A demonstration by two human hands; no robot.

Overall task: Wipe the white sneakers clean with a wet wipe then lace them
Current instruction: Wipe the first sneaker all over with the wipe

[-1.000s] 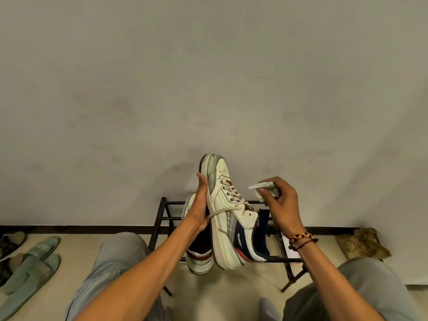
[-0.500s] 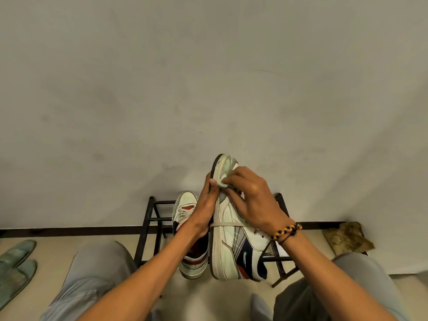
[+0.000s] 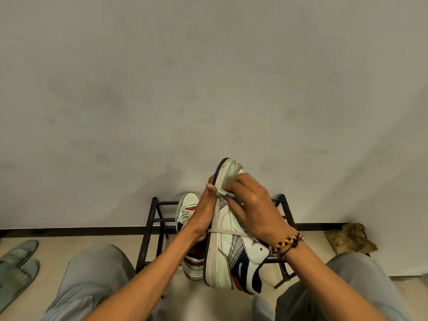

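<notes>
While the pale wall [image 3: 208, 89] fills the upper frame, a black metal shoe rack [image 3: 154, 220] stands at its base, straight ahead at 12 o'clock from the seated person's grey-trousered knees [image 3: 92, 269]. One white sneaker [image 3: 228, 249] is held up on its side, toe pointing to 12 o'clock, between the two hands. At its 9 o'clock the left hand [image 3: 205, 212] grips the sole edge, thumb curled over the rim. At its 3 o'clock the right hand [image 3: 252, 205] curls its fingers over the upper, pressing a crumpled wet wipe [image 3: 225, 193] against the toe area. A loose lace [image 3: 228, 232] crosses the shoe's side. The second sneaker [image 3: 188, 206] rests on the rack behind the left wrist. Green slippers [image 3: 16, 267] lie at 9 o'clock, and a braided bracelet [image 3: 288, 243] circles the right wrist.
</notes>
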